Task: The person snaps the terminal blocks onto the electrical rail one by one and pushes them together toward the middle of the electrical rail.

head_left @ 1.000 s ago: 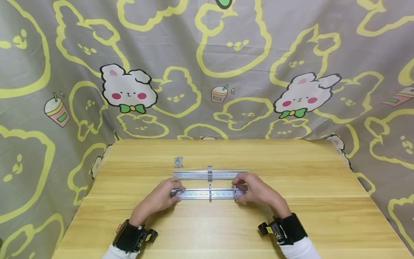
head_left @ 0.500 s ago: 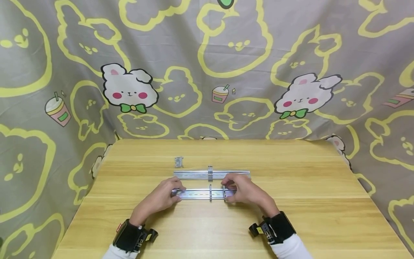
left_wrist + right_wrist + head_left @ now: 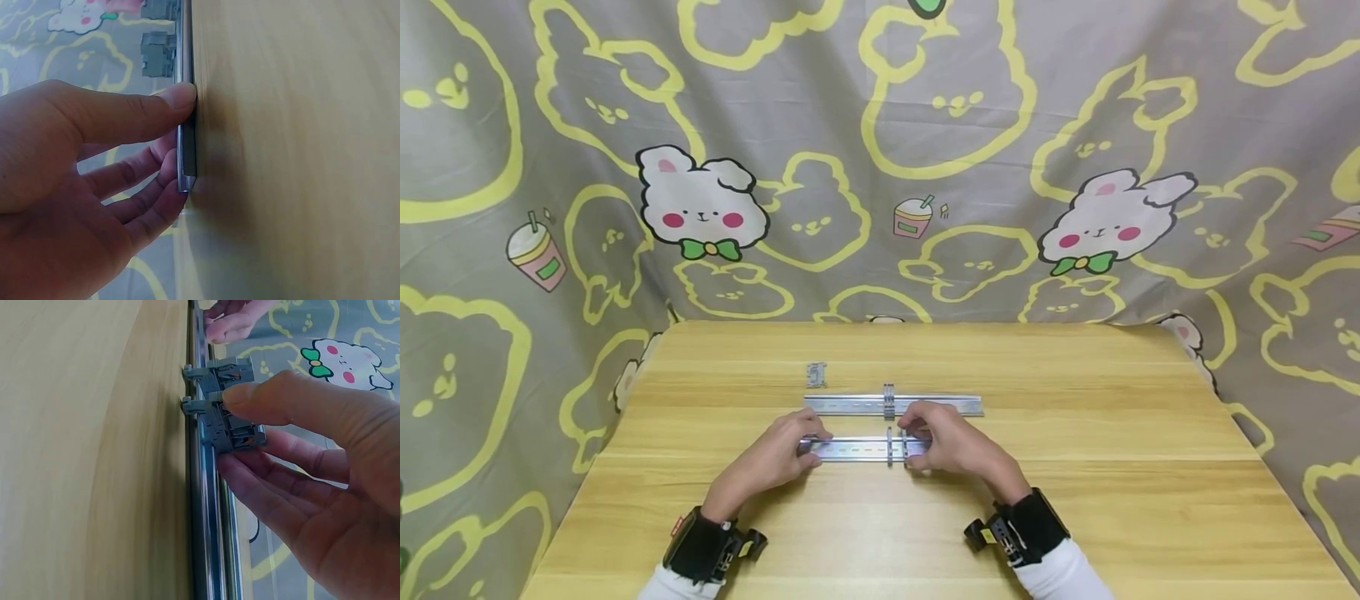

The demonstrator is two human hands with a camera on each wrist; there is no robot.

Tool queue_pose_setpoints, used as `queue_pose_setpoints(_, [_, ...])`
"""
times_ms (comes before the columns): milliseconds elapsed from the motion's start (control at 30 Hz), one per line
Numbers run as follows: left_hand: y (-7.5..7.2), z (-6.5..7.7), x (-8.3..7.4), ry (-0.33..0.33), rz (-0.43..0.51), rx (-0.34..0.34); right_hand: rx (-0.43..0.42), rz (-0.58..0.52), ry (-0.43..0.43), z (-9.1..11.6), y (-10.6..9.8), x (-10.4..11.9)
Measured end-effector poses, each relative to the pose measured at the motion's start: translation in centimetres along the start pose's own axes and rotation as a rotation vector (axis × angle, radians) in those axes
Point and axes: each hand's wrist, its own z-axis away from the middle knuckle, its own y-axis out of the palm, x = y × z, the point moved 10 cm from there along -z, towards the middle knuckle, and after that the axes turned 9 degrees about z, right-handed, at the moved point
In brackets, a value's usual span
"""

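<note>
A slotted metal DIN rail (image 3: 853,450) lies crosswise on the table. My left hand (image 3: 777,450) grips its left end, thumb on the near edge and fingers at the far side. With thumb and fingers, my right hand (image 3: 953,437) pinches a thin grey terminal block (image 3: 234,428) seated on this rail. Just left of that piece, a second grey terminal block (image 3: 890,447) stands on the same rail, with a narrow gap between the two. The right hand covers the rail's right part in the head view.
Behind lies a parallel DIN rail (image 3: 842,406) bearing several grey blocks (image 3: 888,402) close together near its middle. One loose grey block (image 3: 816,375) lies flat beyond its left end. A patterned curtain (image 3: 880,167) hangs behind the wooden table (image 3: 880,533).
My right hand has slid the pinched terminal block leftward along the near rail, closer to the standing one. The left hand has stayed on the rail's left end.
</note>
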Motion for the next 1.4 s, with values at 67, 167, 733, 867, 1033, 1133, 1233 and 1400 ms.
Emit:
queue_pose_setpoints(67, [0.0, 0.0, 0.0, -0.001, 0.002, 0.001, 0.002, 0.006, 0.002, -0.1, 0.1, 0.2])
queue_pose_setpoints(167, [0.1, 0.0, 0.1, 0.0, 0.006, 0.004, -0.001, 0.02, 0.004, -0.1, 0.1, 0.3])
queue_pose_setpoints(733, [0.0, 0.1, 0.1, 0.001, 0.013, -0.002, -0.004, 0.042, -0.01, -0.2, 0.3, 0.8])
queue_pose_setpoints(867, [0.0, 0.1, 0.1, 0.001, 0.015, -0.001, 0.0, 0.041, -0.018, 0.1, -0.1, 1.0])
queue_pose_setpoints(1033, [0.0, 0.1, 0.1, 0.001, 0.008, 0.002, 0.014, 0.041, -0.023, 0.1, -2.1, 2.0])
queue_pose_setpoints(1133, [-0.1, 0.1, 0.1, 0.004, 0.011, 0.003, -0.016, 0.133, -0.083, -1.1, -3.7, 3.7])
queue_pose_setpoints(1233, [-0.2, 0.0, 0.0, 0.006, 0.021, 0.006, -0.024, 0.227, -0.14, -3.3, -4.4, 5.7])
queue_pose_setpoints(1400, [-0.1, 0.0, 0.0, 0.01, 0.031, 0.018, 0.031, 0.38, -0.198, -7.6, -3.3, 8.1])
